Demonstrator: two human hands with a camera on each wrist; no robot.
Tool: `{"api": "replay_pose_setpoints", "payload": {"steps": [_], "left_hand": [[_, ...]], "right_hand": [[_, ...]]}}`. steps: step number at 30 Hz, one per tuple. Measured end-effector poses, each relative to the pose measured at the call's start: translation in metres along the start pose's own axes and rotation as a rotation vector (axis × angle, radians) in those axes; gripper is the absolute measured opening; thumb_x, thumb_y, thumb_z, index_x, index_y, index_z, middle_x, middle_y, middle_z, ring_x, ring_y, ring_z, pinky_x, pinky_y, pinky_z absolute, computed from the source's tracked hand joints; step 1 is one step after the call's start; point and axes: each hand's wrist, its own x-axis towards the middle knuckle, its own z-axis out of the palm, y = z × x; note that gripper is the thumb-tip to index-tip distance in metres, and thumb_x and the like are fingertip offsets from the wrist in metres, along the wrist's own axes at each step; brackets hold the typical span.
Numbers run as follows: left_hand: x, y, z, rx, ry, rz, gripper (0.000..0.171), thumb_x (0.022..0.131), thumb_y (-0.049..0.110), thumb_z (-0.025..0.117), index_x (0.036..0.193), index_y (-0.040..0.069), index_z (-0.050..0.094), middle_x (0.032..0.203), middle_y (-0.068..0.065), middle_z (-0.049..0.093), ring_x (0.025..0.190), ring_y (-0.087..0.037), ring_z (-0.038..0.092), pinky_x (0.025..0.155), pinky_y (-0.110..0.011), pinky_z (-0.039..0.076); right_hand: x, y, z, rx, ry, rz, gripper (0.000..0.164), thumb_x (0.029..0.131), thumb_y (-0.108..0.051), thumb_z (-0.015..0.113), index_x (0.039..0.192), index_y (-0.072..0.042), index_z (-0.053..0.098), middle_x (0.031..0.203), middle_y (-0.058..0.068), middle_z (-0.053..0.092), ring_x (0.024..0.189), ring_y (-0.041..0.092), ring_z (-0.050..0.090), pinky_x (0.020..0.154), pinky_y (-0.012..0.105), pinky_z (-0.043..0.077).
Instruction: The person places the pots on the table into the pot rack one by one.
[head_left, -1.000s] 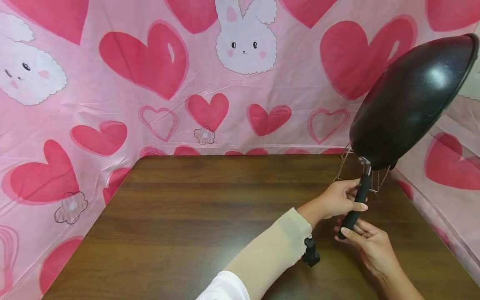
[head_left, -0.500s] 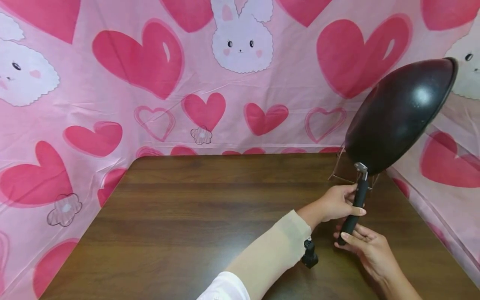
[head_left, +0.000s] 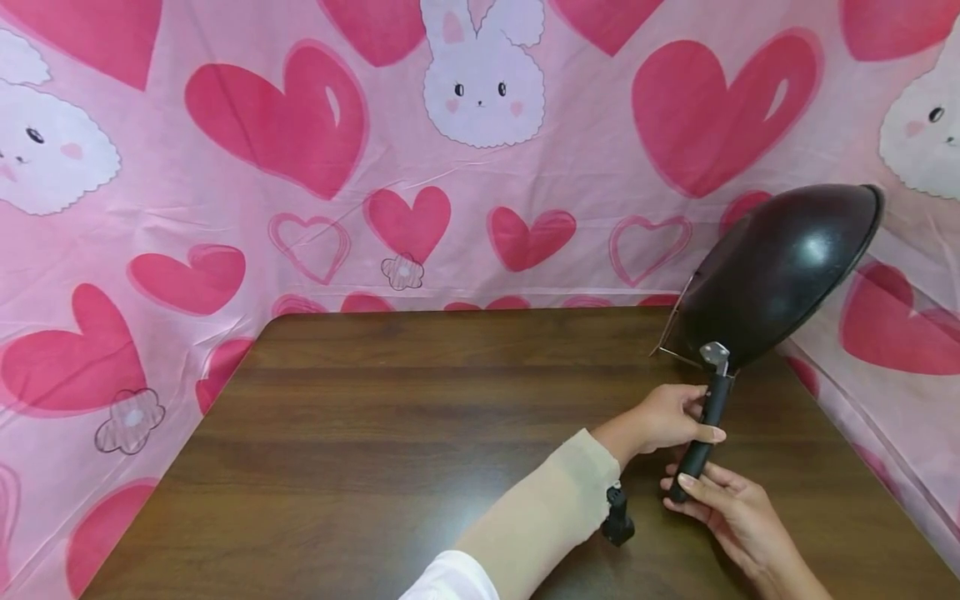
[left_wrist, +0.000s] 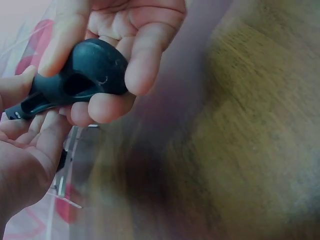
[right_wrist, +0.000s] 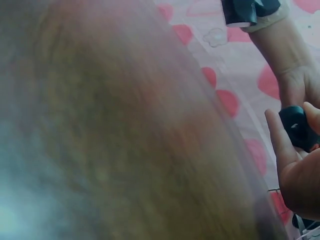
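Note:
A black wok [head_left: 780, 275] is tilted at the right of the head view, its dark outer side facing me and its rim up to the right. My left hand [head_left: 667, 421] grips the wok's black handle [head_left: 705, 442] near its upper part. At the lower end of that handle my right hand [head_left: 738, 517] pinches it between thumb and fingers. The handle's rounded end [left_wrist: 97, 67] shows close up in the left wrist view, with fingers of both hands on it. Behind the wok stands a thin wire rack [head_left: 675, 321], mostly hidden; I cannot tell whether the two touch.
The brown wooden table [head_left: 375, 442] spreads to the left of the hands. A pink cloth [head_left: 465, 175] printed with hearts and rabbits hangs behind and along both sides. On the left wrist is a black camera [head_left: 618, 517].
The wok has come down and slightly left toward the rack, covering more of it. Both hands have shifted a little lower with the handle, keeping their hold.

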Motion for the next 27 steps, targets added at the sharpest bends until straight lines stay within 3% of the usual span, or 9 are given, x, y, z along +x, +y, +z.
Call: {"api": "replay_pose_setpoints", "payload": {"steps": [7, 15, 22, 27], "left_hand": [[-0.003, 0.003, -0.005, -0.016, -0.051, -0.029, 0.056, 0.079, 0.001, 0.079, 0.130, 0.016, 0.063, 0.081, 0.001, 0.067, 0.064, -0.011, 0.062, 0.063, -0.023, 0.053], [-0.006, 0.009, -0.008, 0.018, -0.024, -0.014, 0.053, 0.078, 0.007, 0.082, 0.128, 0.014, 0.065, 0.088, 0.001, 0.071, 0.068, -0.009, 0.064, 0.064, -0.023, 0.054], [-0.007, 0.004, -0.009, -0.022, -0.019, -0.003, 0.050, 0.076, 0.003, 0.082, 0.123, 0.014, 0.068, 0.089, 0.002, 0.072, 0.069, -0.007, 0.064, 0.063, -0.025, 0.056], [-0.008, -0.004, -0.016, -0.121, -0.039, 0.021, 0.046, 0.078, -0.003, 0.079, 0.120, 0.009, 0.068, 0.093, -0.001, 0.072, 0.071, -0.010, 0.068, 0.061, -0.029, 0.057]], "right_hand": [[-0.002, -0.005, 0.010, -0.048, 0.056, 0.008, 0.036, 0.099, 0.009, 0.043, 0.111, -0.007, 0.073, 0.108, 0.012, 0.070, 0.098, 0.025, 0.069, 0.082, 0.039, 0.055], [-0.001, -0.011, 0.012, -0.171, 0.151, 0.002, 0.031, 0.097, 0.007, 0.050, 0.108, -0.010, 0.073, 0.105, 0.010, 0.072, 0.097, 0.023, 0.069, 0.080, 0.037, 0.056], [-0.005, -0.018, 0.008, -0.376, 0.326, 0.045, 0.013, 0.098, -0.004, 0.057, 0.103, -0.011, 0.067, 0.095, 0.007, 0.073, 0.083, 0.023, 0.071, 0.073, 0.034, 0.058], [-0.005, -0.025, 0.010, -0.537, 0.440, -0.044, 0.013, 0.095, -0.008, 0.063, 0.108, -0.009, 0.060, 0.090, -0.002, 0.071, 0.077, 0.016, 0.070, 0.066, 0.031, 0.058]]}}
